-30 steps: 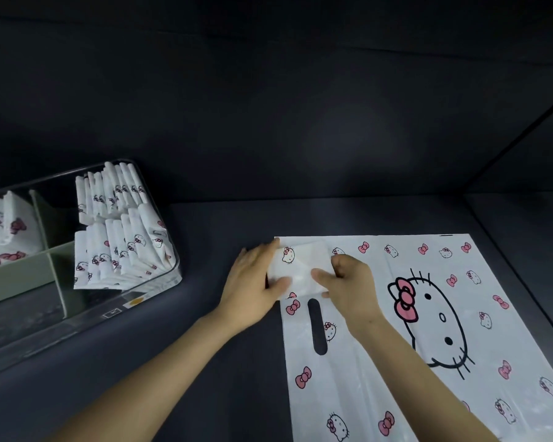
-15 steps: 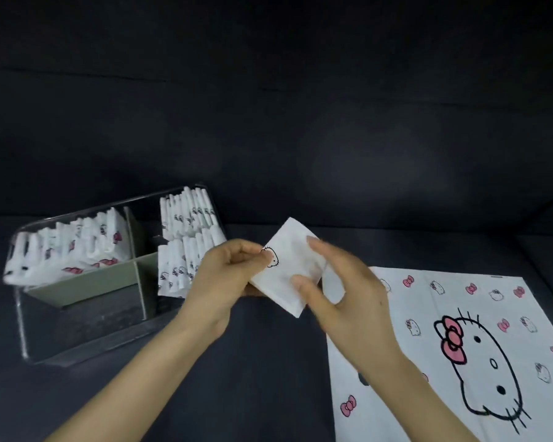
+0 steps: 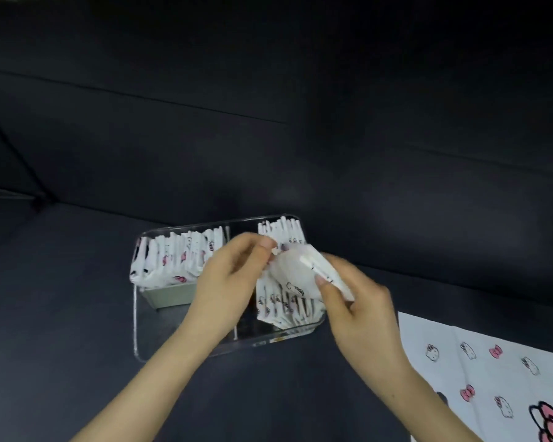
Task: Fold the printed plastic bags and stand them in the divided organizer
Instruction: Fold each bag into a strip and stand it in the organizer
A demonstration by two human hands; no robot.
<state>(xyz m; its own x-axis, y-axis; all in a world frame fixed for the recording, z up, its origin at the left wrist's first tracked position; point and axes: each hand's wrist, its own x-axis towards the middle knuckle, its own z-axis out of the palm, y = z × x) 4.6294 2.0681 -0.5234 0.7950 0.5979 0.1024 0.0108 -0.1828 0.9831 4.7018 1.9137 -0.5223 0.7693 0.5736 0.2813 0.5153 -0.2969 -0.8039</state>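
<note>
So the folded bag (image 3: 296,271) is up in the air right over the right half of the clear organizer (image 3: 186,342), not in a slot yet. Left hand (image 3: 233,275) pinches its left corner with curled fingers, and the right hand (image 3: 358,301) grips the right edge, thumb on top. It's a bit motion-blurred, so I can't tell how neat the fold is.

The organizer is pretty full already. There's a row of standing bags (image 3: 173,260) in the far left section behind the grey-green divider (image 3: 170,295), and packed rows on the right (image 3: 284,309).

What I'd worry about:
- That plastic looks slick and springy. If either pinch loosens before the bag is wedged between its neighbours, my guess is it pops open.
- The right rows look tight. Shoving it in at an angle could tip or unfold the ones beside it.
- The left forearm crosses over the near part of the box, so a careless drop of the wrist could nudge the whole thing on the dark surface (image 3: 77,314).

One more flat bag (image 3: 492,371) waits near right, unfolded.
</note>
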